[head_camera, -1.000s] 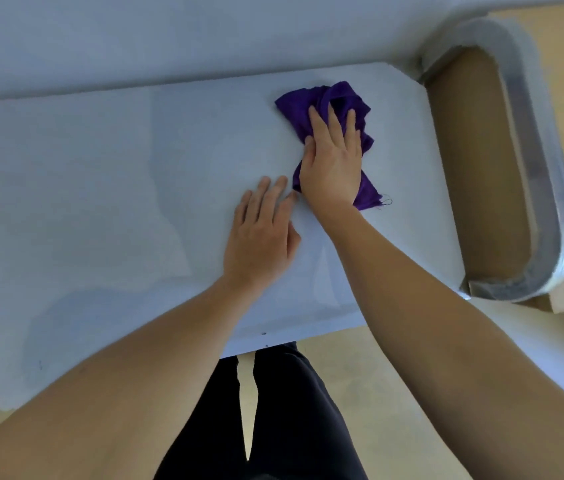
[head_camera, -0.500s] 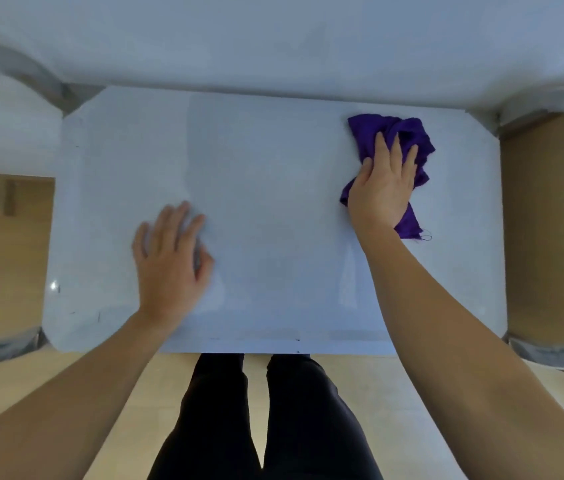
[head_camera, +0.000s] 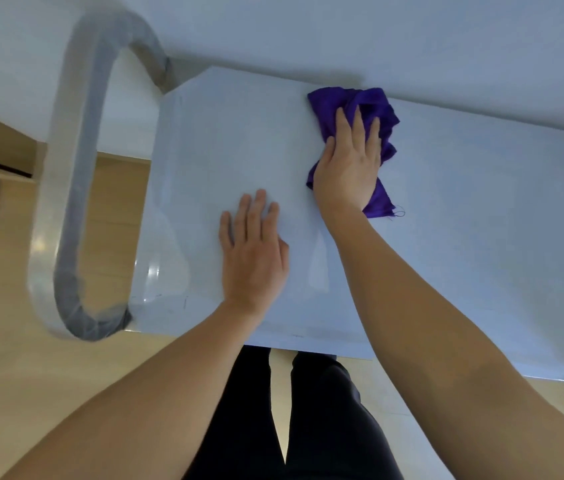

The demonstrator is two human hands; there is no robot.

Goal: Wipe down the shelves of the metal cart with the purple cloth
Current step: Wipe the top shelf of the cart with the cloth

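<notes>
1. Cloth (head_camera: pixel 376 103), purple and bunched up, lies near the back edge of the cart's top shelf (head_camera: pixel 464 220).
2. The right hand (head_camera: pixel 348 168) presses flat on it, arm reaching forward, fingers straight and not curled round it.
3. The left hand (head_camera: pixel 256 251) lies flat on the shelf just beside, fingers straight, holding nothing.

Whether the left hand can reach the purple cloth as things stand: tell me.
Probably yes. The left hand lies flat on the shelf near the purple cloth, bare metal between; the right hand covers its middle.
</notes>
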